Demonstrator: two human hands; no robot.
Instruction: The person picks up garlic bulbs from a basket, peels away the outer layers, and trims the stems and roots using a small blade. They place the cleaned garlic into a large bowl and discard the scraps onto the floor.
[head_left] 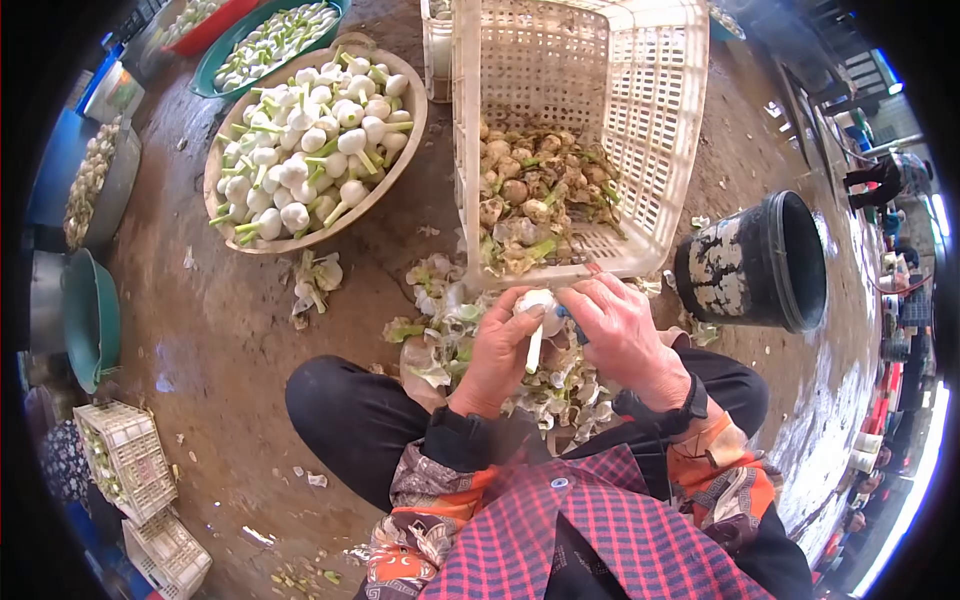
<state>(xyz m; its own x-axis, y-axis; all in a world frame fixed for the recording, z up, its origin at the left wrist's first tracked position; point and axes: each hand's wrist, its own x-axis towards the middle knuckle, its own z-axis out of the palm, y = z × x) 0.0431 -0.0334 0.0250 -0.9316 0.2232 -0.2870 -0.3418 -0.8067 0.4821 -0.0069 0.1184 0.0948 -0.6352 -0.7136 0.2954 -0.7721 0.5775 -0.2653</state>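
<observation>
Checked shirt point(660, 540) sat nearest the camera, dark-trousered knees point(350, 415) bent out on both sides. Garlic bulb point(537, 300) was up between the two hands, above the peelings point(452, 310), just short of the crate's near edge. Left hand point(497, 355): thumb and fingers pinched the bulb, stem pointing back toward the wearer. Right hand point(625, 335): fingers bunched at the bulb's other side, blue bit point(563, 312) beside them. Couldn't tell what it was, or whether they gripped it.

My read on doing it well: steady, light left pinch to avoid bruising; left thumb clear of the right fingers in case the blue bit had an edge; stem unbent; hands over the pile so scraps dropped there.

Around: white crate point(655, 130) straight ahead, brownish garlic point(530, 185) inside. Bowl point(417, 100) of clean white bulbs point(310, 140) off left, black bucket point(735, 260) right, green tub point(92, 320) far left.

In the way: crate edge right beyond the fingers, little forward room; peelings between knees and crate; loose husk point(315, 280) on the floor point(240, 370) near the bowl.
</observation>
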